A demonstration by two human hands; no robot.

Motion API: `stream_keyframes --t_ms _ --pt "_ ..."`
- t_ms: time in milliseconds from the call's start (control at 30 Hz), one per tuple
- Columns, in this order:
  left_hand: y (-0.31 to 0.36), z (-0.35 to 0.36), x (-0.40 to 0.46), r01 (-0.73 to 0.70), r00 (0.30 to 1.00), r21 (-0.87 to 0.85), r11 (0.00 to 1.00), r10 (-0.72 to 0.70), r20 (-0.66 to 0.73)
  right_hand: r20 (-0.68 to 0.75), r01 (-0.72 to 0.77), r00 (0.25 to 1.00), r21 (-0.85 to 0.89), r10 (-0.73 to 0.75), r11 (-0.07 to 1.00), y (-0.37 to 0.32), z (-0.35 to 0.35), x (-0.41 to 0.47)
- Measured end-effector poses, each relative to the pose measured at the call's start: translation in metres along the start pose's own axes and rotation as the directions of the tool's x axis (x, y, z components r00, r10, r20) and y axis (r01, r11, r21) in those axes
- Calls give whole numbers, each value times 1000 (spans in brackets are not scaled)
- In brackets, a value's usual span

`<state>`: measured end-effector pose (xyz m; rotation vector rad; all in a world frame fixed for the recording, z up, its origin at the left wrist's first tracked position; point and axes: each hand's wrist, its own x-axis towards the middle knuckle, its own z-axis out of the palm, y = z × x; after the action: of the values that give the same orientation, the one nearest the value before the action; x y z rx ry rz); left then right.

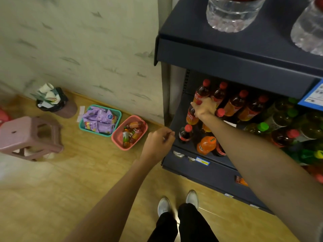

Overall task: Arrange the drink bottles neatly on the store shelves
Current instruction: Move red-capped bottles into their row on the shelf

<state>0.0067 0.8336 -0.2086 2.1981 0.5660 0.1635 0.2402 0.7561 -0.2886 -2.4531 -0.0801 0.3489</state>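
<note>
While the right hand (pixel 204 107) reaches into the lower shelf (pixel 181 117), its fingers curl over the red cap and neck of a tea bottle (pixel 191 116) standing upright near the shelf's left end.

Left hand (pixel 160 143): loosely curled, holding nothing, hanging in front of the shelf's left corner, above the floor.

Lower shelf, back row: four red-capped bottles (pixel 234 103) of dark amber drink, upright, side by side. To their right, green-capped bottles (pixel 262 127), crowded together. Front left: one cola bottle (pixel 185 133), upright; beside it an orange bottle (pixel 206 145) with an orange cap, tilted. A blue price tag (pixel 202 161) sits on the shelf's front edge.

Upper shelf (pixel 227 55): two clear water bottles (pixel 230 14), only their lower parts in view.

Floor, along the wall: pink basket (pixel 120 142) with several small drink bottles lying in it; touching it on the left, a teal basket (pixel 82 125) of purple snack packets; farther left, a bin (pixel 70 109) with paper cups, and a pink stool (pixel 26 133).
</note>
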Motion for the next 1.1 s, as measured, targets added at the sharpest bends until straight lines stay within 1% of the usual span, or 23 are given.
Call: stream_keyframes --t_ms 133,267,433,500,633,733,833,967,1100 --pt "-1 0 1 8 1000 6 1000 -8 9 18 12 1000 22 -13 1000 -7 -11 -3" --pt "-1 5 2 -7 1000 19 1000 7 28 25 91 996 -15 -91 996 -10 -27 -15" --pt "-2 13 4 -47 997 30 998 45 61 -51 202 979 85 -198 976 -7 -57 -57" --pt "-4 18 4 -50 996 27 998 48 74 -82 220 974 137 -210 966 1 -71 -79" --pt "-9 32 8 -68 993 68 995 60 105 -169 273 955 161 -246 948 21 -95 -122" --pt "-15 44 16 -66 990 104 992 52 133 -193 241 961 221 -200 945 45 -101 -140" --pt "-16 53 27 -57 984 142 988 32 173 -219 202 963 216 -155 955 65 -106 -156" --pt "-7 65 48 -39 971 252 967 -23 240 -204 125 977 285 -68 950 92 -111 -177" --pt "4 78 65 -94 961 315 945 3 276 -188 60 982 296 -3 953 109 -119 -187"
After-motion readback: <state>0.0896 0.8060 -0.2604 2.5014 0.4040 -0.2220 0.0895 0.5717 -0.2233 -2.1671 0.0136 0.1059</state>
